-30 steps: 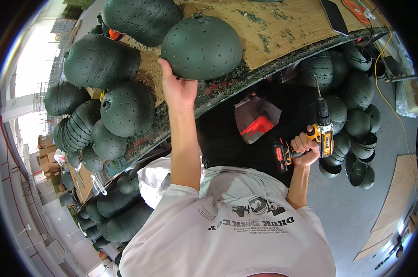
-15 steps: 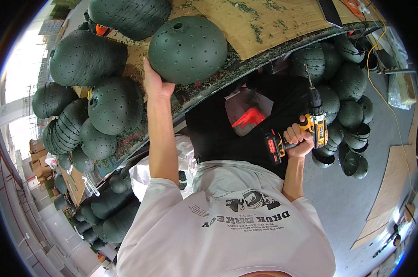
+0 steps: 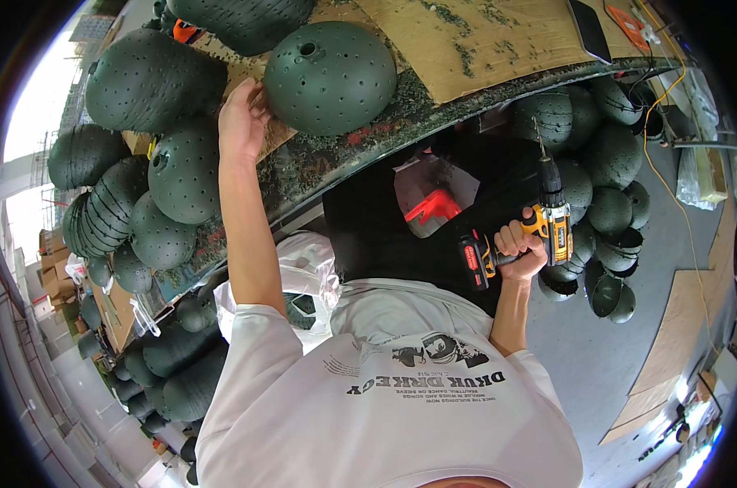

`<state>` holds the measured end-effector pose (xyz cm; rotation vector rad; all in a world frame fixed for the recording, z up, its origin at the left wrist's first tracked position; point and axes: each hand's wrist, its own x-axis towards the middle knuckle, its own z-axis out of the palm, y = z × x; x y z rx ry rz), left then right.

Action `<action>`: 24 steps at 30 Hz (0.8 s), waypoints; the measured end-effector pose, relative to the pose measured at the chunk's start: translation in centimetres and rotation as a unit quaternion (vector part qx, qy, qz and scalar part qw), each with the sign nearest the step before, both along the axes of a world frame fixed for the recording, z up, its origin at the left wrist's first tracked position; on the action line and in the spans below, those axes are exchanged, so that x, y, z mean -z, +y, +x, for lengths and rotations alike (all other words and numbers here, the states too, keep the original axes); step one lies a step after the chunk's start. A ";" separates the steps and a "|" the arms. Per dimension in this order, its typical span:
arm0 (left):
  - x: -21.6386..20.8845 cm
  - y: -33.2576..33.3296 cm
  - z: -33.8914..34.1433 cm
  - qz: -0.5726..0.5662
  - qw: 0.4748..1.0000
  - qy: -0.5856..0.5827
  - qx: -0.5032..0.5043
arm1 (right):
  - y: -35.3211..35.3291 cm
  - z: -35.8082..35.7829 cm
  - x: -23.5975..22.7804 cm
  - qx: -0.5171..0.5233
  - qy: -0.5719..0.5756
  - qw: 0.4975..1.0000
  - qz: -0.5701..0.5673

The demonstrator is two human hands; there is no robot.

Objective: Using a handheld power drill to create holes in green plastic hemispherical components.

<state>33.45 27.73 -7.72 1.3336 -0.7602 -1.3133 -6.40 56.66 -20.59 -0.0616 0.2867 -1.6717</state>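
A dark green dome-shaped shell (image 3: 329, 81), dotted with small holes and with a larger hole near its top, sits on the workbench. Close beside its left edge is my left hand (image 3: 243, 122), fingers loosely bent and holding nothing; whether the fingertips still touch the shell I cannot tell. My right hand (image 3: 521, 248) grips a yellow and black cordless drill (image 3: 558, 228) out in front of my body. Its long bit (image 3: 539, 137) points up and away from me, apart from the shell. The drill's red and black battery (image 3: 473, 259) faces left.
Nested stacks of green shells (image 3: 153, 81) crowd the bench's left side. Cardboard (image 3: 499, 57) strewn with green shavings covers the bench, with a phone (image 3: 589, 31) at its edge. More shells (image 3: 612, 154) hang or lie at right, near a yellow cable (image 3: 650, 154).
My left hand has come off the shell's lower left side and moved up and left. The shell stays on the bench. My right hand keeps the drill in nearly the same place.
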 end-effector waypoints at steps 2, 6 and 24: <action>-0.9 0.2 -0.1 -0.013 0.998 -0.058 0.007 | 0.1 0.3 -0.6 -0.006 0.014 1.000 0.002; -3.7 -0.1 -1.6 -0.137 0.974 -0.179 0.024 | -0.3 1.6 -2.8 -0.038 0.091 0.995 0.018; -3.0 0.3 -9.2 -0.283 0.780 -0.546 0.118 | -1.6 8.2 -5.4 0.120 0.833 0.516 -0.159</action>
